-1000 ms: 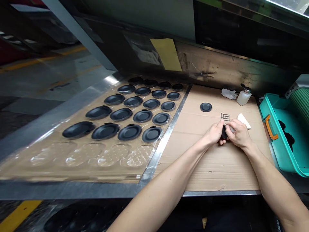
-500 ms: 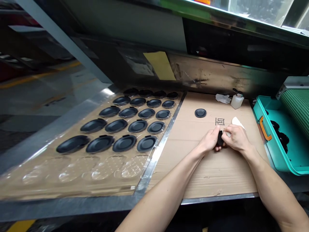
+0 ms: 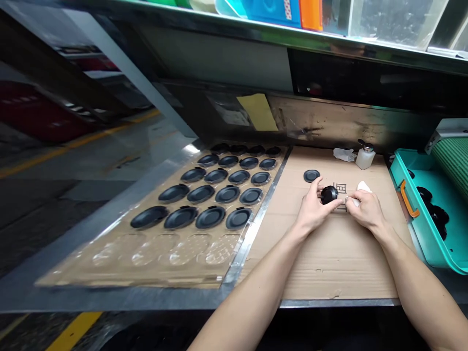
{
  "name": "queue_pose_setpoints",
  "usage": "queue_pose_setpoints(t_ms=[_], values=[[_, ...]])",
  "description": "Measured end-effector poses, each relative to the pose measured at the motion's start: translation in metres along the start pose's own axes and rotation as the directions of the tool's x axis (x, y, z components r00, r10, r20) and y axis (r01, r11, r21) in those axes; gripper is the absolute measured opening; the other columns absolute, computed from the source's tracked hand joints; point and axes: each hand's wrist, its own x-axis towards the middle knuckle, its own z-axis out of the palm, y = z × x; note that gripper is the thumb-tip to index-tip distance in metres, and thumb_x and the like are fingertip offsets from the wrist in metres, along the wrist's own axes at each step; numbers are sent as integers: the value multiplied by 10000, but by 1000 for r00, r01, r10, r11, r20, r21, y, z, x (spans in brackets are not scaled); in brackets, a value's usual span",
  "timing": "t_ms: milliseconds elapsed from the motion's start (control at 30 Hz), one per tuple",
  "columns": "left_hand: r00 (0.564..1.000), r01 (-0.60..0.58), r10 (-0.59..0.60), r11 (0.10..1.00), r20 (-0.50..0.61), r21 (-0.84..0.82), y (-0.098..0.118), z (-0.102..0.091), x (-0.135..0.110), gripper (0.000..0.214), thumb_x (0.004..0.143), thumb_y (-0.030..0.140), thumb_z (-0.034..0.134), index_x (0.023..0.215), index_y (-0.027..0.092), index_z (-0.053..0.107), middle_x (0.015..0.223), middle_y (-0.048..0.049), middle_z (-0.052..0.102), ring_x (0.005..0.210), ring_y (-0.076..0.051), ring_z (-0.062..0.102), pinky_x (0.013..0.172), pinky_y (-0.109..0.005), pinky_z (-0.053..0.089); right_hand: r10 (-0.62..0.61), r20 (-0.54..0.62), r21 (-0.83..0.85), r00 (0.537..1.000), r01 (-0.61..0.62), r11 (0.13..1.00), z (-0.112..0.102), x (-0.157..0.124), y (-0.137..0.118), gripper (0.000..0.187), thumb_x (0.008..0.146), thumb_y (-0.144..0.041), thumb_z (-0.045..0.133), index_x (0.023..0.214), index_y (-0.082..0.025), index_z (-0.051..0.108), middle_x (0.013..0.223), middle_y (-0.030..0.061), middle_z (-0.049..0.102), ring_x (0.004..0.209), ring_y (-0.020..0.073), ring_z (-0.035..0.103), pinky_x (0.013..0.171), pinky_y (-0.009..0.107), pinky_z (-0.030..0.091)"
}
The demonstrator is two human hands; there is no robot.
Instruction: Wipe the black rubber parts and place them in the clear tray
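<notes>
My left hand [image 3: 312, 207] grips a small round black part [image 3: 329, 195] by its edge, with a glossy curved side showing. Close beside it, my right hand [image 3: 367, 209] is closed on a white wipe [image 3: 363, 186], a bit of which also shows at the fingertips. The wipe lies near the black part; I cannot tell whether they touch. Just beyond my left fingers, a flat black disc-like part [image 3: 311, 175] rests on the cardboard sheet [image 3: 329, 263]. Black marker writing on the cardboard is partly covered by my hands.
To the left, a clear plastic tray [image 3: 146, 275] holds rows of black oval parts. At the back stand a white pump bottle [image 3: 365, 157] and a crumpled white wipe [image 3: 344, 154]. A teal bin [image 3: 444, 256] with black parts sits right, beside a green belt [image 3: 455, 153].
The black part has turned in my left hand and shows its glossy side. My right hand has drawn slightly away from it, and the white wipe shows at its fingertips. The view has shifted.
</notes>
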Motion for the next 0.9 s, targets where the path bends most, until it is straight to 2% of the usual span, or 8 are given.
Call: queue_pose_setpoints(t_ms=[67, 167, 533, 600, 667, 733, 833, 900], values=[[990, -121, 133, 977, -57, 174, -1, -3, 0, 946, 674, 297, 879, 1476, 229, 380, 1290, -120, 624, 1229, -253, 578, 1075, -388, 441, 18, 46, -30, 999, -16, 999, 2, 0, 2, 214, 848, -302, 564, 797, -224, 756, 823, 35, 738, 782, 189, 650, 723, 267, 441], [971, -198, 230, 930, -71, 308, 2, -3, -2, 934, 731, 236, 825, 1513, 268, 316, 1335, -110, 604, 1289, -254, 537, 1132, -402, 377, 29, 88, -68, 996, -24, 997, 4, -1, 2, 222, 843, -305, 560, 796, -227, 763, 811, 34, 739, 785, 198, 655, 704, 272, 433], [972, -201, 224, 953, -77, 227, 2, -3, -1, 893, 698, 231, 837, 1467, 253, 382, 1302, -119, 620, 1272, -271, 552, 1105, -409, 396, 19, 69, -89, 997, -13, 996, 5, 1, 5, 218, 830, -308, 567, 797, -233, 769, 854, 45, 757, 817, 218, 666, 715, 291, 461], [968, -217, 243, 941, -71, 260, 2, -4, -1, 800, 712, 281, 832, 1416, 232, 454, 1305, -126, 622, 1266, -277, 549, 1086, -394, 404, 13, 66, -78, 998, -7, 997, 3, 1, 3, 211, 819, -294, 571, 780, -222, 765, 850, 51, 754, 808, 217, 662, 713, 294, 463], [971, -224, 239, 918, -4, 328, 2, -7, 1, 512, 806, 375, 750, 1267, 218, 593, 1221, -117, 671, 1166, -269, 598, 1012, -362, 436, 21, 112, -2, 993, -20, 1000, 0, 0, -1, 216, 822, -291, 565, 778, -212, 761, 783, 37, 736, 730, 195, 644, 667, 285, 456], [982, -187, 173, 890, 73, 416, 1, -12, 3, 296, 937, 459, 562, 1018, 209, 698, 1001, -101, 727, 946, -241, 654, 875, -326, 458, 39, 242, 157, 970, -78, 984, -4, -2, -5, 230, 840, -303, 554, 847, -207, 763, 673, 6, 692, 604, 162, 602, 577, 263, 436], [995, -88, 41, 820, 95, 566, -4, -18, 7, 517, 1004, 521, 371, 752, 205, 694, 729, -90, 687, 729, -219, 629, 733, -314, 426, 9, 501, 345, 865, -209, 915, -10, -8, -11, 222, 849, -303, 559, 907, -194, 744, 584, -27, 641, 492, 131, 552, 479, 230, 401], [998, -56, 14, 750, 68, 659, -7, -22, 9, 512, 981, 556, 408, 745, 200, 690, 751, -106, 683, 790, -246, 632, 748, -326, 424, -39, 609, 361, 793, -233, 903, -12, -10, -14, 187, 843, -303, 581, 825, -188, 728, 586, -24, 642, 484, 122, 548, 465, 220, 395]])
